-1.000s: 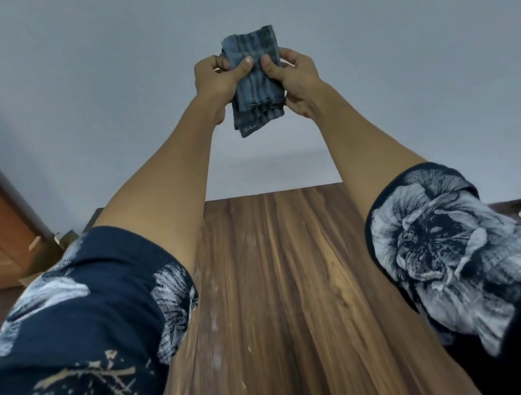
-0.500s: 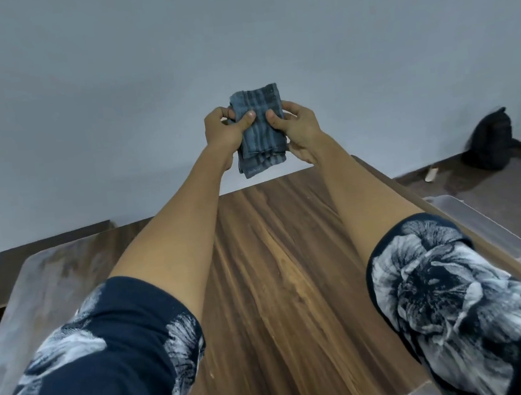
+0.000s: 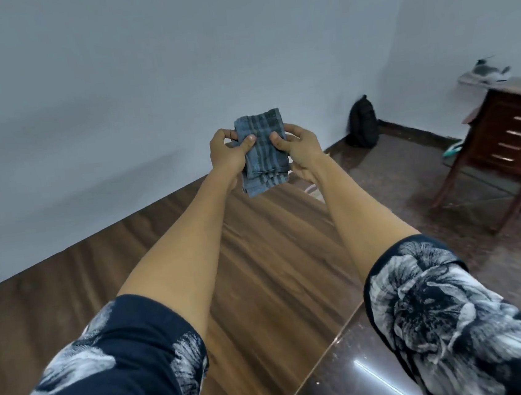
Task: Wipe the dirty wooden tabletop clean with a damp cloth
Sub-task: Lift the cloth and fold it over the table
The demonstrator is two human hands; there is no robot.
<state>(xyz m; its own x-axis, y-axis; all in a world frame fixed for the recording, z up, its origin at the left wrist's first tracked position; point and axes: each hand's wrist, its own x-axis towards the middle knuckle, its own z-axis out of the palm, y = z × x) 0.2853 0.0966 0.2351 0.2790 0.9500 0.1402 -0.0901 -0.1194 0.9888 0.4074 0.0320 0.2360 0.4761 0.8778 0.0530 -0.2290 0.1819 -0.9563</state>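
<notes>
A folded blue-grey striped cloth (image 3: pixel 262 153) is held up in the air above the far end of the wooden tabletop (image 3: pixel 259 261). My left hand (image 3: pixel 227 154) grips its left edge, thumb pressed on the front. My right hand (image 3: pixel 297 150) grips the right edge the same way. Both arms stretch forward over the table. The cloth hangs clear of the wood, not touching it.
A pale wall runs along the table's far side. On the floor to the right stand a black backpack (image 3: pixel 362 122) against the wall and a dark wooden drawer unit (image 3: pixel 510 142) on legs. The table's right edge (image 3: pixel 332 344) runs diagonally beside the glossy floor.
The view has swung to the right and down, bringing the backpack and the drawer unit into sight. Both hands still hold the folded cloth the same way, now lower in the frame.
</notes>
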